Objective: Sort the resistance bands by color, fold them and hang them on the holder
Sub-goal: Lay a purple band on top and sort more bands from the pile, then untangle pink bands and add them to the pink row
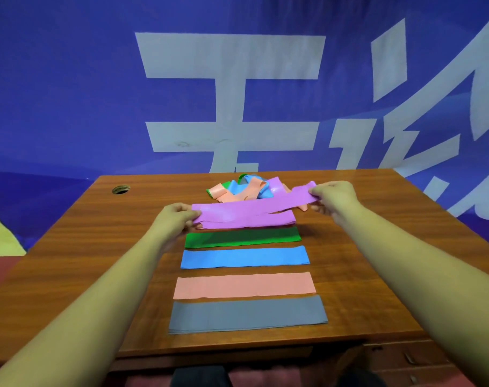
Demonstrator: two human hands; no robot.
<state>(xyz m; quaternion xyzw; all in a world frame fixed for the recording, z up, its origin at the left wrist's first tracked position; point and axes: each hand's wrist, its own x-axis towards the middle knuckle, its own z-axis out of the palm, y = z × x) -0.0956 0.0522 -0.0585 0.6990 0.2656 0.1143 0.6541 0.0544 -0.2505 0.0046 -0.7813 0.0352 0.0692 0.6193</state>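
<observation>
Nearest the bench's front edge, grey band [247, 314]: lies flat and crosswise on the bench [70, 261], the strip farthest on the near side of the purple stack [249, 219]; its left edge looks layered.
Peach band [244, 286]: flat, parallel, just beyond the grey one, three rows nearer than the purple stack.
Blue band [244, 256]: flat, two rows nearer than the purple stack, a strip of bare wood on each side of it.
Green band [243, 237]: flat, just beside the purple stack on its near side; the two edges almost meet.
Purple stack: flat purple strips lying one on another, the far end of the row.
Left hand [179, 216]: at the purple stack's left end, thumb on top and fingers curled under, pinching the left end of a loose purple band [279, 201].
Purple band: stretched between both hands, low over the purple stack on the left and rising clear of it toward the right.
Right hand [332, 198]: above and past the purple stack's right end, fingers curled, pinching the band's right end.
Heap [243, 189]: tangled peach, blue, green and purple bands just behind the purple stack.
Hole [120, 189]: round, in the bench top, well to the left of the purple stack and slightly beyond it.
Banner [70, 93]: blue with large pale characters, upright behind the bench, far beyond the purple stack.
</observation>
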